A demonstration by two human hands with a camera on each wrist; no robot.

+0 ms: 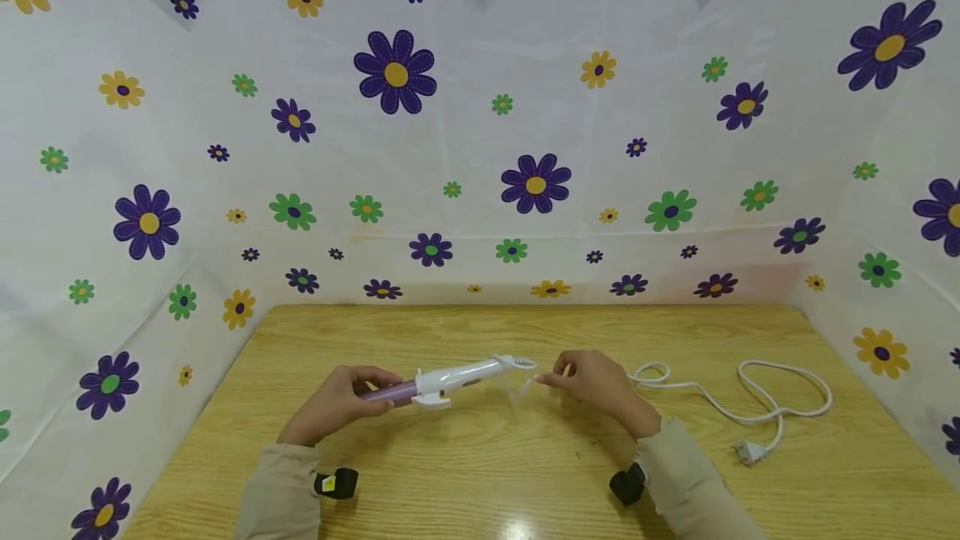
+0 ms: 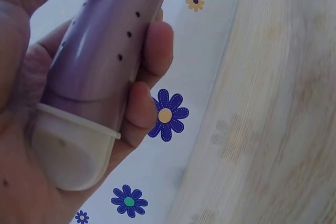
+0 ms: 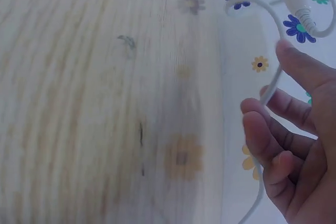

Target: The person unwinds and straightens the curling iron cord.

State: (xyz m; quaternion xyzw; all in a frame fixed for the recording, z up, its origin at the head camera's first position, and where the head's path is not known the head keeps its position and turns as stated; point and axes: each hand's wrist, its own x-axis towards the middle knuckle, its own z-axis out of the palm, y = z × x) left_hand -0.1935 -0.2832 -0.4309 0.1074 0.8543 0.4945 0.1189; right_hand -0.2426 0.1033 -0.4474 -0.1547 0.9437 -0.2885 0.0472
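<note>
My left hand (image 1: pixel 333 400) grips a curling iron (image 1: pixel 461 375) by its purple barrel, holding it above the table with the white handle pointing right. In the left wrist view, the fingers wrap round the barrel (image 2: pixel 102 51), which has rows of small dark holes, and its white end cap (image 2: pixel 73 153) lies against the palm. My right hand (image 1: pixel 600 386) pinches the white cord (image 3: pixel 271 92) a short way from the handle's end. Part of that cord loops around the handle's tail, as seen in the head view.
The rest of the cord (image 1: pixel 750 421) lies in loose loops on the wooden table (image 1: pixel 465 482) to the right, ending in a white plug (image 1: pixel 750 452). A flower-printed white sheet (image 1: pixel 465 140) encloses the back and sides. Each wrist carries a black camera mount.
</note>
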